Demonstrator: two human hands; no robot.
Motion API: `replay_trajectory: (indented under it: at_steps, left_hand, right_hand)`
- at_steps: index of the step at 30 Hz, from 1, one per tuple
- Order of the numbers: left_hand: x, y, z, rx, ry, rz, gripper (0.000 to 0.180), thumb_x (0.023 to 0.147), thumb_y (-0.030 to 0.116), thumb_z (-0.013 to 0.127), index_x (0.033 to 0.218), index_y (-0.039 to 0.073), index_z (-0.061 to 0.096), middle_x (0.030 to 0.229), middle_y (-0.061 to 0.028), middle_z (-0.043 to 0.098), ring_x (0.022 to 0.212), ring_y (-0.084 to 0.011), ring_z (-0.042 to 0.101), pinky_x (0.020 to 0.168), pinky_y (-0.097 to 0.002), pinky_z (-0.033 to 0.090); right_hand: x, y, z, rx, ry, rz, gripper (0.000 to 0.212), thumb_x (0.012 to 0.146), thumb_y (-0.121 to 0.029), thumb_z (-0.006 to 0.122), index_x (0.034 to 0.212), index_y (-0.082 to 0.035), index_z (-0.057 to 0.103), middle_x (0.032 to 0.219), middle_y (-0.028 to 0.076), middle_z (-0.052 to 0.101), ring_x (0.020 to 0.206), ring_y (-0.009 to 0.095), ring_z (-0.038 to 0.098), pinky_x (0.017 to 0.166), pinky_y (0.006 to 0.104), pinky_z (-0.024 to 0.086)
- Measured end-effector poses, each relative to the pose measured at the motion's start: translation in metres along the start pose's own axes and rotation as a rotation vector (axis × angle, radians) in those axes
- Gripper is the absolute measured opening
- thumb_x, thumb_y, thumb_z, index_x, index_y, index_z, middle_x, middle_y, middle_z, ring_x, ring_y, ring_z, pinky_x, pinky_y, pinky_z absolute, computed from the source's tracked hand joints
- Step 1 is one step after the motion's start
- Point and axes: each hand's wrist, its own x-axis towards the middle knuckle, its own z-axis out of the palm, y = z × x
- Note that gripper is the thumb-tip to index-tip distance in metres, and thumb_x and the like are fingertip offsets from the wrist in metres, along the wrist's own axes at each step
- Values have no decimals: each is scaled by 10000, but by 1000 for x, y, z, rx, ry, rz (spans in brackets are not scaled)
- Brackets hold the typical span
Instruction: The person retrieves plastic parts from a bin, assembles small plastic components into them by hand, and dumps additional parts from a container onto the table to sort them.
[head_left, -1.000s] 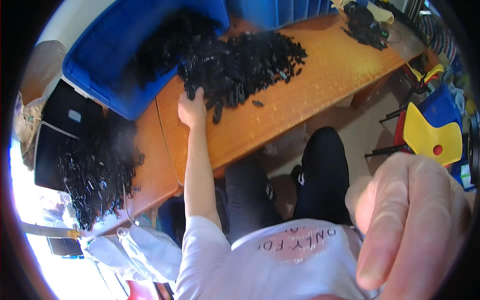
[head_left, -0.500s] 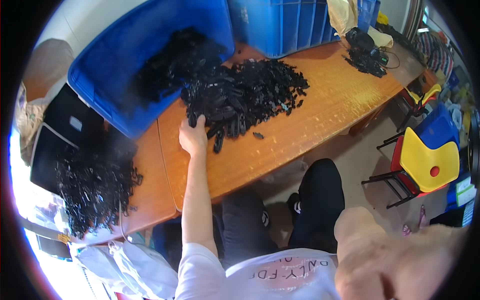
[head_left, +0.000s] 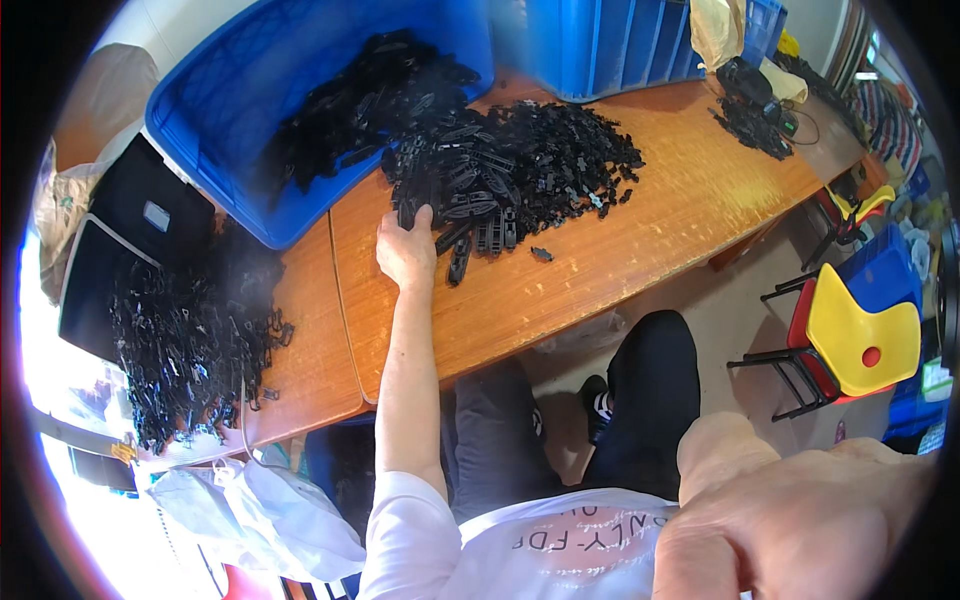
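Observation:
My left hand [head_left: 407, 250] is at the near left edge of a heap of black plastic clips [head_left: 480, 190] on the wooden table. Its thumb and fingers close around a dark narrow clip [head_left: 408, 213] there. A few long black pieces lie beside the hand, one of them a slotted strip [head_left: 459, 260]. Large and close at the lower right is my right hand [head_left: 790, 500], raised well away from the table. Its fingers look bent, but their tips are partly out of sight, and nothing held can be seen.
A tilted blue bin [head_left: 270, 225] spills more black pieces onto the wooden table [head_left: 560, 270]. Another blue crate [head_left: 630, 50] stands behind. Tangled black parts [head_left: 200, 340] cover the left end. A yellow chair [head_left: 865, 330] is at the right, and white bags [head_left: 290, 520] hang below the table.
The whole view has shifted a little, so the table and heap appear higher and further right. My left hand stays at the heap's edge. My right hand remains raised close by.

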Motion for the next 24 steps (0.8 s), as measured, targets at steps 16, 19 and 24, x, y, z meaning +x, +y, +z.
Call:
replay_trajectory:
  at_steps: [16, 19, 24]
  left_hand:
    - [-2, -1, -2, -20, 12, 12, 454, 801, 414, 773, 1037, 31, 713, 1049, -182, 704, 991, -379, 673, 882, -475, 519]
    - [-2, 1, -2, -14, 5, 13, 446, 803, 410, 772, 1039, 37, 714, 1063, -181, 699, 997, -380, 670, 888, -472, 516]
    - [2, -3, 1, -16, 19, 20, 454, 805, 407, 776, 1055, 33, 712, 1061, -180, 700, 1003, -379, 667, 893, -473, 513]
  right_hand:
    - [11, -21, 15, -420, -133, 79, 238, 744, -153, 628, 574, -105, 468, 620, -7, 544, 508, 157, 484, 507, 323, 345]
    - [12, -25, 18, -492, -175, 99, 240, 734, -159, 629, 572, -109, 459, 617, -9, 534, 504, 157, 473, 504, 327, 331]
    - [14, -32, 20, -628, -227, 136, 246, 718, -169, 631, 569, -116, 443, 613, -13, 519, 498, 158, 454, 500, 333, 307]
